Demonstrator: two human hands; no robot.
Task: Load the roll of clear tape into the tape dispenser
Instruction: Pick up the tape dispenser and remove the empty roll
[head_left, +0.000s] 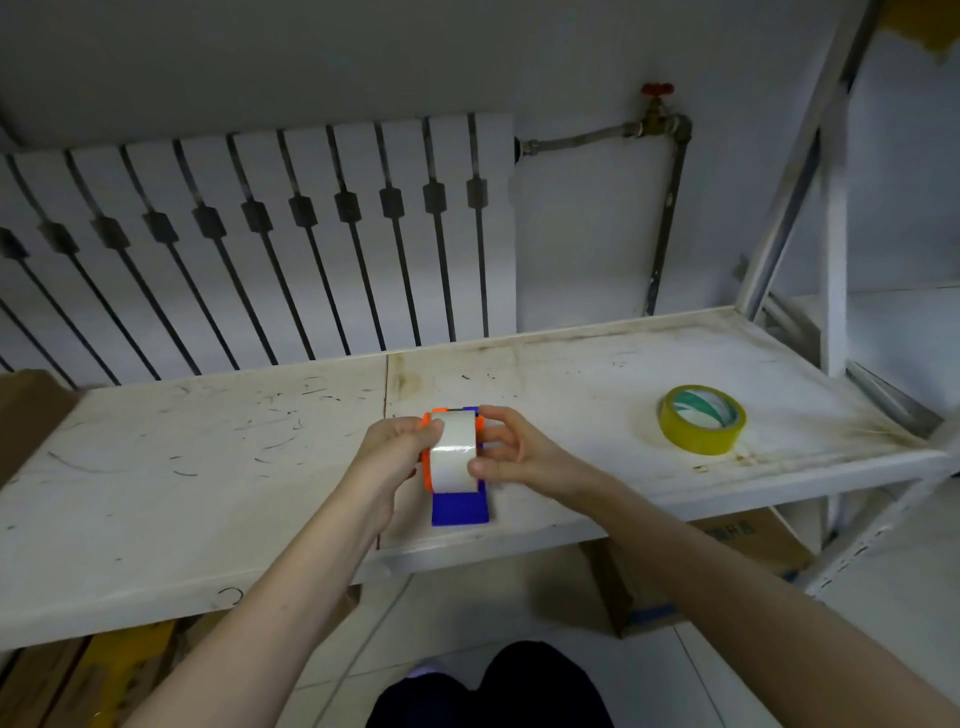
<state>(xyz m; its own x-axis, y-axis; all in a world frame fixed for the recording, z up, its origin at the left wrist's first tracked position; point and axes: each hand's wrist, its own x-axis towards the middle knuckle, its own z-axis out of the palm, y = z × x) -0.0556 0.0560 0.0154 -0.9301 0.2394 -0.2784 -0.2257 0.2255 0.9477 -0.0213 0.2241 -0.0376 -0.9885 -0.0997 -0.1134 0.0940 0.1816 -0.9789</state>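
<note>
Two hands are holding a tape roll at the dispenser on a white bench.

The scuffed bench (208, 467) is carrying the blue dispenser (460, 509) near its front edge; the left hand (400, 452) and right hand (514, 452) are both gripping the clear tape roll (457, 452), which is sitting in the dispenser's orange holder, while a yellow roll (702, 420) is lying well apart to the right.

- The roll of clear tape (456, 451) is showing a glossy, smooth film.
- The tape dispenser (460, 509) is looking like matt plastic.
- The shelf (208, 467) is showing scuffed, stained white paint.
</note>
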